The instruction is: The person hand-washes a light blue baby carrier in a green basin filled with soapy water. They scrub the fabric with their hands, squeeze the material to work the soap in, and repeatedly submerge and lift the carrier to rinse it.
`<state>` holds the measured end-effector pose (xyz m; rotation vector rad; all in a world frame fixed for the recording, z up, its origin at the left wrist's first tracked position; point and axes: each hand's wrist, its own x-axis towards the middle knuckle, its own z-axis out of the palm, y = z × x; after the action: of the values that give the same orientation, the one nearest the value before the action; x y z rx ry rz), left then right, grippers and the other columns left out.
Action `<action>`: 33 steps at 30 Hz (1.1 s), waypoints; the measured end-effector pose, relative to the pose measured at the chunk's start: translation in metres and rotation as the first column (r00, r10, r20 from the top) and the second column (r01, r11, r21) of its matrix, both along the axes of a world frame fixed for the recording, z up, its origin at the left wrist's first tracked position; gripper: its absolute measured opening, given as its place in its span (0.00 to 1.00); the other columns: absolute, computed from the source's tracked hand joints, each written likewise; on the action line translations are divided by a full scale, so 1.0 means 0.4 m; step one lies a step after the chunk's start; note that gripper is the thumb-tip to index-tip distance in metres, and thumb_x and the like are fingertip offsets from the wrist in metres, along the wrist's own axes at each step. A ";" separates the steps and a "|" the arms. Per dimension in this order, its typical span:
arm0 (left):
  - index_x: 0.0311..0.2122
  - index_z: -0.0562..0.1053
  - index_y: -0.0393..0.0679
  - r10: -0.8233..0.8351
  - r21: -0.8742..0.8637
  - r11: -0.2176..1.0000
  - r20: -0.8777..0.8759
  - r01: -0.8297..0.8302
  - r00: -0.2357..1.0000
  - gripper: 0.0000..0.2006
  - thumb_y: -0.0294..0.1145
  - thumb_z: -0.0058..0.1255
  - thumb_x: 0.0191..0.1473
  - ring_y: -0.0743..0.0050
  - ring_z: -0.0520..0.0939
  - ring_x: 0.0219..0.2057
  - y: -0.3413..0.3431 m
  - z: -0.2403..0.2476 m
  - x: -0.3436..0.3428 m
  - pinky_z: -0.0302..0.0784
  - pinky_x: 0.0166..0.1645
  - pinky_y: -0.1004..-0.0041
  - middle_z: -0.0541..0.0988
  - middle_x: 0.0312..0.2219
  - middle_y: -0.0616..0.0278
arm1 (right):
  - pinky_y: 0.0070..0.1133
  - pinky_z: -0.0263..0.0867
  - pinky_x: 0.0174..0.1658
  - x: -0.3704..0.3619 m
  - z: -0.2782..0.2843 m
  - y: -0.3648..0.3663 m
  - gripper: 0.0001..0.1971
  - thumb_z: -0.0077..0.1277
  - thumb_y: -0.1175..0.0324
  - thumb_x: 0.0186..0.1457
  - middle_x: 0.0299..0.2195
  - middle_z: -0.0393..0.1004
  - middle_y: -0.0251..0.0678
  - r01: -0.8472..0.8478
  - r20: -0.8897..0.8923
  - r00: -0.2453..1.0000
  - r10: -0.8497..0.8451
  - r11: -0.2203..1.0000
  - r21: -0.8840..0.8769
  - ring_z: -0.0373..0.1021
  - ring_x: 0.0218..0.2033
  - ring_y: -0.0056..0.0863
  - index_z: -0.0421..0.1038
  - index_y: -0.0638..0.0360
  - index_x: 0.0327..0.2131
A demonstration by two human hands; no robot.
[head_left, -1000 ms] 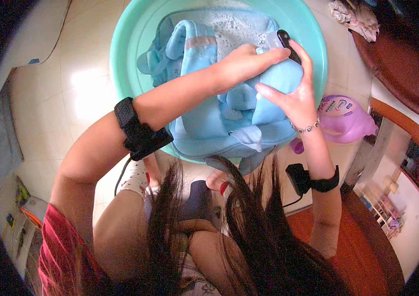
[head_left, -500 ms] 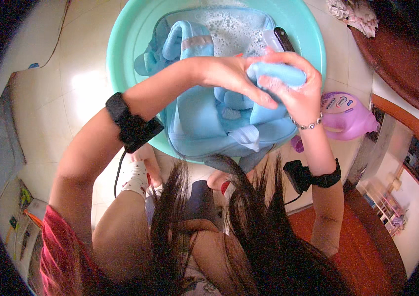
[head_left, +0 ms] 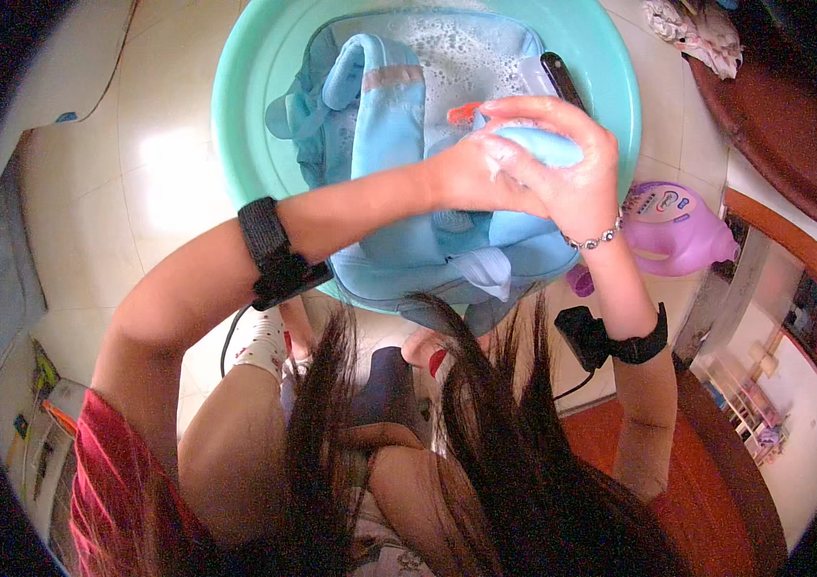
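Note:
A teal plastic basin (head_left: 235, 106) stands on the tiled floor, holding soapy water and a light blue garment (head_left: 384, 115). My left hand (head_left: 471, 178) and my right hand (head_left: 567, 173) are pressed together above the basin's near right part, both gripping a bunched fold of the wet blue garment (head_left: 538, 144). Foam clings to my fingers. A brush with a dark handle (head_left: 562, 77) and an orange part (head_left: 461, 112) lies in the basin just beyond my hands. Black bands sit on both forearms.
A purple detergent bottle (head_left: 682, 226) lies on the floor right of the basin. A crumpled cloth (head_left: 697, 34) lies at the upper right beside a dark brown round object (head_left: 774, 115). My long hair and knees fill the lower middle. A reddish floor (head_left: 610, 442) lies lower right.
Both hands have lifted the bunched fold of the garment up off the pile and drawn close together around it, moving slightly toward the far right of the basin.

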<state>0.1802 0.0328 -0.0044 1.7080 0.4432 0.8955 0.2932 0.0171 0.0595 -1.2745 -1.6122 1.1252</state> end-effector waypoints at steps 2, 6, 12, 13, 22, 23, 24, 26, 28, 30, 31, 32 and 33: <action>0.39 0.64 0.42 0.017 -0.174 0.984 -0.097 -0.034 0.995 0.27 0.39 0.57 0.30 0.64 0.69 0.39 -0.010 0.010 0.011 0.64 0.43 0.70 0.70 0.34 0.55 | 0.16 0.63 0.35 0.002 -0.004 0.003 0.11 0.48 0.78 0.39 0.30 0.68 0.34 0.021 0.003 1.000 -0.021 0.997 0.074 0.66 0.31 0.21 0.65 0.65 0.32; 0.40 0.63 0.41 0.148 -0.220 0.961 -0.108 -0.169 0.983 0.29 0.42 0.54 0.29 0.60 0.68 0.39 -0.033 0.031 0.045 0.63 0.43 0.69 0.68 0.35 0.53 | 0.17 0.62 0.34 0.020 -0.014 0.015 0.08 0.51 0.70 0.40 0.27 0.68 0.28 0.130 -0.158 0.978 -0.139 0.989 -0.066 0.65 0.31 0.14 0.67 0.60 0.28; 0.36 0.63 0.38 0.059 -0.032 0.997 -0.127 -0.064 0.990 0.25 0.39 0.53 0.29 0.56 0.69 0.35 -0.030 0.028 0.058 0.63 0.40 0.65 0.67 0.33 0.50 | 0.13 0.60 0.33 0.028 -0.037 0.021 0.08 0.49 0.68 0.43 0.28 0.67 0.26 0.105 -0.181 0.974 -0.137 0.978 -0.180 0.63 0.31 0.12 0.67 0.60 0.28; 0.36 0.63 0.38 0.081 0.023 0.997 -0.153 -0.078 0.985 0.25 0.38 0.53 0.29 0.56 0.69 0.34 -0.031 0.028 0.057 0.63 0.40 0.65 0.67 0.33 0.50 | 0.13 0.60 0.33 0.028 -0.034 0.021 0.08 0.49 0.69 0.43 0.28 0.67 0.27 0.098 -0.205 0.967 -0.149 0.966 -0.239 0.63 0.31 0.13 0.67 0.60 0.29; 0.42 0.62 0.39 -0.215 -0.284 0.952 -0.362 0.112 0.907 0.34 0.54 0.53 0.32 0.59 0.66 0.44 0.077 0.088 -0.017 0.60 0.48 0.72 0.66 0.40 0.49 | 0.17 0.61 0.39 0.069 -0.052 0.024 0.17 0.48 0.72 0.44 0.31 0.69 0.33 0.141 -0.242 0.954 -0.174 0.979 -0.149 0.64 0.36 0.20 0.60 0.60 0.40; 0.43 0.63 0.39 -0.339 -0.271 0.937 -0.565 0.218 0.752 0.38 0.60 0.51 0.31 0.56 0.67 0.42 0.114 0.091 -0.035 0.60 0.47 0.70 0.66 0.40 0.49 | 0.17 0.61 0.39 0.074 -0.060 0.025 0.19 0.49 0.72 0.44 0.32 0.69 0.35 0.124 -0.284 0.942 -0.179 0.972 -0.201 0.64 0.37 0.21 0.58 0.61 0.42; 0.43 0.62 0.37 -0.297 -0.161 0.954 -0.627 0.253 0.721 0.38 0.59 0.51 0.32 0.55 0.67 0.42 0.132 0.078 -0.056 0.60 0.47 0.69 0.66 0.39 0.48 | 0.18 0.61 0.40 0.077 -0.066 0.026 0.21 0.49 0.73 0.44 0.33 0.69 0.36 0.100 -0.326 0.928 -0.181 0.963 -0.249 0.64 0.38 0.22 0.56 0.61 0.43; 0.44 0.60 0.33 -0.184 0.055 0.943 -0.735 0.328 0.652 0.38 0.56 0.51 0.34 0.53 0.67 0.42 0.169 0.058 -0.106 0.61 0.47 0.68 0.67 0.37 0.46 | 0.18 0.60 0.42 0.077 -0.071 0.035 0.23 0.50 0.73 0.43 0.34 0.69 0.39 0.067 -0.264 0.952 -0.153 0.948 -0.310 0.64 0.39 0.23 0.55 0.64 0.44; 0.42 0.61 0.33 -0.008 0.152 0.938 -0.891 0.313 0.454 0.37 0.57 0.49 0.35 0.52 0.66 0.43 0.225 0.033 -0.151 0.61 0.46 0.65 0.68 0.36 0.43 | 0.19 0.59 0.43 0.083 -0.085 0.056 0.23 0.50 0.73 0.43 0.34 0.69 0.39 0.113 -0.185 0.961 -0.205 0.904 -0.413 0.63 0.40 0.22 0.55 0.64 0.43; 0.42 0.61 0.34 0.208 0.260 0.951 -0.938 0.168 0.276 0.36 0.57 0.49 0.36 0.53 0.68 0.41 0.255 -0.004 -0.198 0.63 0.44 0.64 0.68 0.34 0.43 | 0.19 0.59 0.42 0.101 -0.112 0.077 0.21 0.52 0.74 0.39 0.34 0.69 0.39 0.163 0.289 0.948 -0.136 0.984 -0.073 0.65 0.37 0.25 0.59 0.60 0.40; 0.42 0.61 0.35 0.304 0.323 0.941 -0.938 0.100 0.169 0.35 0.57 0.49 0.36 0.53 0.69 0.40 0.263 -0.016 -0.215 0.64 0.43 0.64 0.69 0.34 0.44 | 0.19 0.59 0.42 0.096 -0.107 0.087 0.20 0.52 0.74 0.39 0.33 0.69 0.39 0.101 0.549 0.820 -0.159 0.986 0.135 0.66 0.36 0.27 0.60 0.59 0.39; 0.43 0.59 0.35 0.202 0.226 0.968 -0.959 0.110 0.200 0.36 0.56 0.49 0.36 0.53 0.69 0.39 0.272 -0.027 -0.230 0.64 0.42 0.64 0.69 0.34 0.43 | 0.19 0.59 0.42 0.088 -0.105 0.097 0.19 0.53 0.74 0.38 0.33 0.69 0.39 -0.022 0.749 0.621 -0.231 0.950 0.312 0.66 0.35 0.29 0.62 0.58 0.37; 0.44 0.58 0.35 0.095 0.129 0.982 -0.968 0.135 0.234 0.36 0.56 0.49 0.36 0.52 0.70 0.38 0.276 -0.009 -0.228 0.65 0.42 0.64 0.69 0.34 0.43 | 0.20 0.61 0.36 0.086 -0.124 0.105 0.10 0.50 0.71 0.42 0.28 0.69 0.38 -0.132 0.731 0.642 -0.231 0.906 0.402 0.67 0.30 0.26 0.67 0.58 0.32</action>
<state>0.0890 0.1431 -0.0080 2.3138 1.2009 -0.3836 0.3277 0.0593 0.0099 -1.5762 -2.2510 0.0872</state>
